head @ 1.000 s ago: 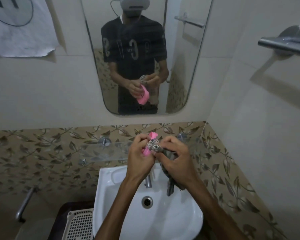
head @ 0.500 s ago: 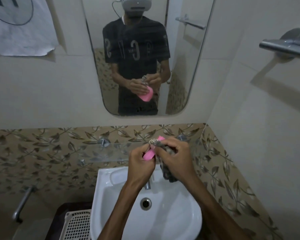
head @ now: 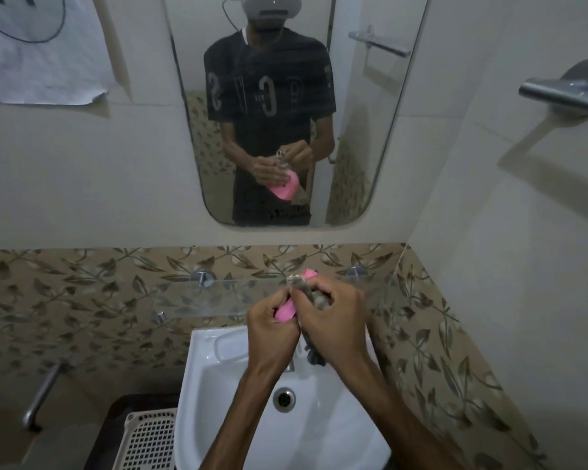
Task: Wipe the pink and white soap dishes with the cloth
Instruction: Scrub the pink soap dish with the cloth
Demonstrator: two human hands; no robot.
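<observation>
My left hand (head: 272, 329) grips the pink soap dish (head: 286, 311) above the white sink (head: 224, 395), holding it tilted with one end poking up past my fingers. My right hand (head: 336, 320) is closed on a grey patterned cloth (head: 302, 285) and presses it against the dish; a tail of the cloth hangs below my right palm. Most of the dish is hidden by both hands. The mirror (head: 296, 113) reflects the same hold. No white soap dish is visible.
A glass shelf (head: 197, 298) on metal pegs runs along the wall just behind my hands. A metal towel bar (head: 564, 93) sticks out at upper right. A white perforated basket (head: 146, 439) sits left of the sink, with a metal handle (head: 41, 395) further left.
The pink dish has tipped from nearly upright to more slanted in my left hand. My right hand with the cloth has slid up along it. The hanging cloth tail has shortened.
</observation>
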